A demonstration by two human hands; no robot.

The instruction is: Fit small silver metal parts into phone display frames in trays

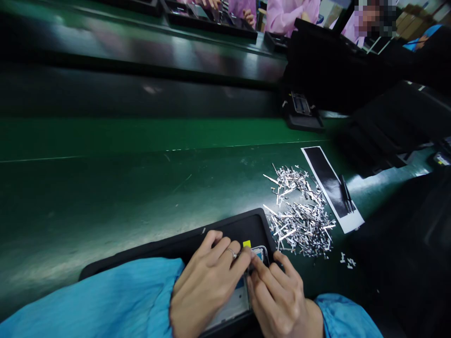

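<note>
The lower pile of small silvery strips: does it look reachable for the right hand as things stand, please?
Probably yes: the lower pile lies uncovered just outside the black tray, close to the right hand, though that hand is now occupied at the phone frame.

One near device, one ring, two near sleeves, one black-and-white sheet, countless scraps

Sleeves are blue, tray black, tab yellow, table green.

Green table: black tray, silvery strips, sheet.
</note>
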